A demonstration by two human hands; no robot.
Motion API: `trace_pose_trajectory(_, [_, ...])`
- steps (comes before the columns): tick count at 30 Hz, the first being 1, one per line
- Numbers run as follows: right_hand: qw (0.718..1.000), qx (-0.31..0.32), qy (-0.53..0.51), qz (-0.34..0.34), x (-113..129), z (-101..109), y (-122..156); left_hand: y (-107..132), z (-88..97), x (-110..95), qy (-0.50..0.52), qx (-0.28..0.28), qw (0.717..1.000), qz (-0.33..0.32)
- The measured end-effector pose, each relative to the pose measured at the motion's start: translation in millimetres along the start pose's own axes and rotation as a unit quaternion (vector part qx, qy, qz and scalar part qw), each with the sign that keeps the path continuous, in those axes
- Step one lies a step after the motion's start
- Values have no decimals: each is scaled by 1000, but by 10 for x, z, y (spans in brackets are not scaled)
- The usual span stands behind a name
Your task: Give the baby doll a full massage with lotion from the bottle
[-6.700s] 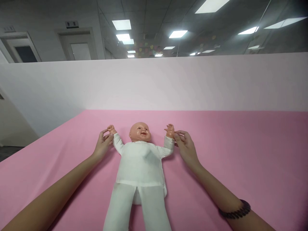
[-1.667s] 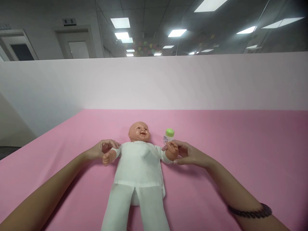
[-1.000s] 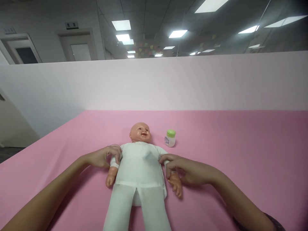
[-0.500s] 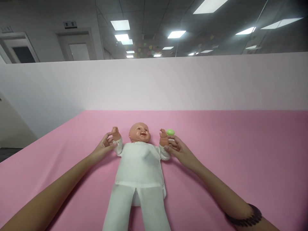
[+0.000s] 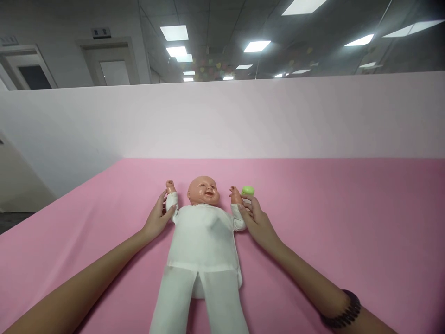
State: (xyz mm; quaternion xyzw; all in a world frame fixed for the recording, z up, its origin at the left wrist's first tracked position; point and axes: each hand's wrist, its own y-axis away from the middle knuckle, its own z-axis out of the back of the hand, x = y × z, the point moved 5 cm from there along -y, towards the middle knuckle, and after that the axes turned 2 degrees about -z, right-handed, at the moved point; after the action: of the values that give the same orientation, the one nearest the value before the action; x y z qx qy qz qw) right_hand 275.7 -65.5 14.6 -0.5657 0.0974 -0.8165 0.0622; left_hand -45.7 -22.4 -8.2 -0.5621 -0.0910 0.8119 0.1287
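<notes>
Head cam: L hand (image 5: 157, 221) & R hand (image 5: 261, 226) hold doll (image 5: 201, 237) by arms (image 5: 172, 202)

White partition (image 5: 222, 120); lit ceiling panels (image 5: 257, 46); pale door (image 5: 116, 73).

Holding a face-up white-clothed doll (image 5: 201, 239) by both raised arms (image 5: 172, 202), with left hand (image 5: 157, 221) and right hand (image 5: 260, 222). Showing a green lid (image 5: 248, 190) just beyond the latter.

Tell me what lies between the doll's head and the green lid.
In the head view, the doll's raised hand stands between the doll's head and the green lid, with pink surface around it.
</notes>
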Motion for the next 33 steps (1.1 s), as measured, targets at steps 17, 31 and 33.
trace_pose_trajectory(17, [986, 30, 141, -87, -178, 15, -47, -49, 10, -60, -249, 55, 967, -12])
trace_pose_trajectory(31, [990, 37, -47, -128, -252, 67, -116, -71, 7, -5, -34, 52, 997, 40])
trace_pose_trajectory(33, [987, 6, -96, -131, -223, 108, -118, -69, 33, 13, 74, 54, 994, 63])
